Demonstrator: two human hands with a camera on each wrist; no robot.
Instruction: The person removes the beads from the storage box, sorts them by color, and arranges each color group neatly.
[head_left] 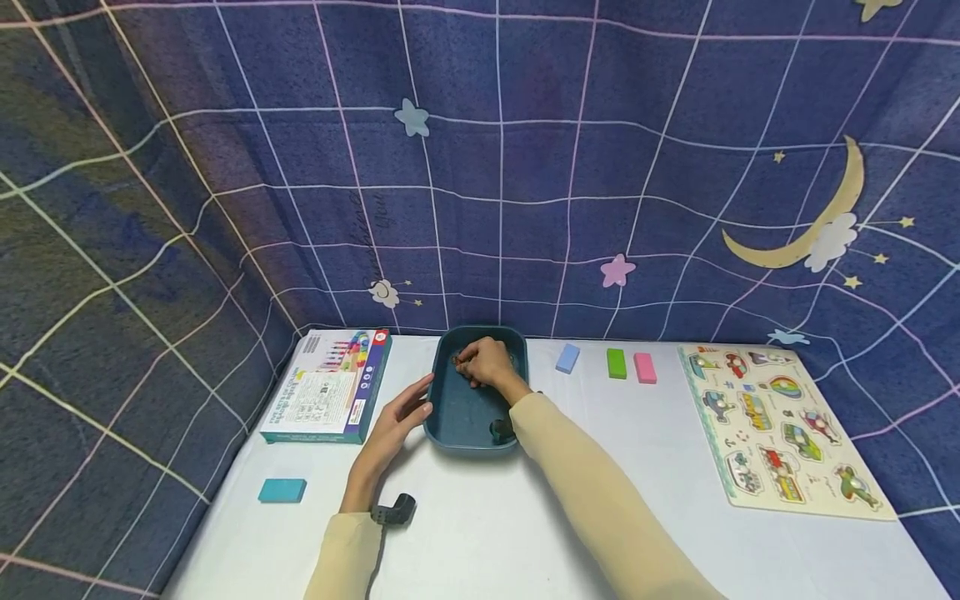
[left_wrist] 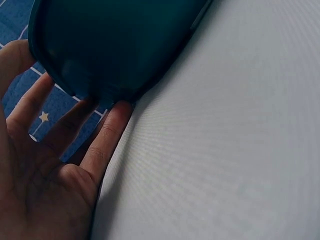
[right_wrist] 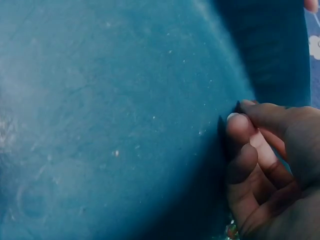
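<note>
A dark teal plastic bin (head_left: 468,417) stands on the white-covered table near the back curtain. My left hand (head_left: 390,429) is at its left side with fingers extended; in the left wrist view, fingertips (left_wrist: 119,111) touch the bin's outer wall (left_wrist: 125,55). My right hand (head_left: 483,362) reaches inside the bin, with fingers curled and fingertips together close to the bin floor (right_wrist: 115,125). I cannot tell whether something small is between them. A tiny glittery bit (right_wrist: 231,230) shows beside the right palm in the right wrist view.
Left of the bin lie a boxed set (head_left: 322,387) and a teal block (head_left: 282,491). To its right are a blue block (head_left: 567,358), a green block (head_left: 617,363) and a pink block (head_left: 645,368). A picture puzzle board (head_left: 772,492) lies at far right.
</note>
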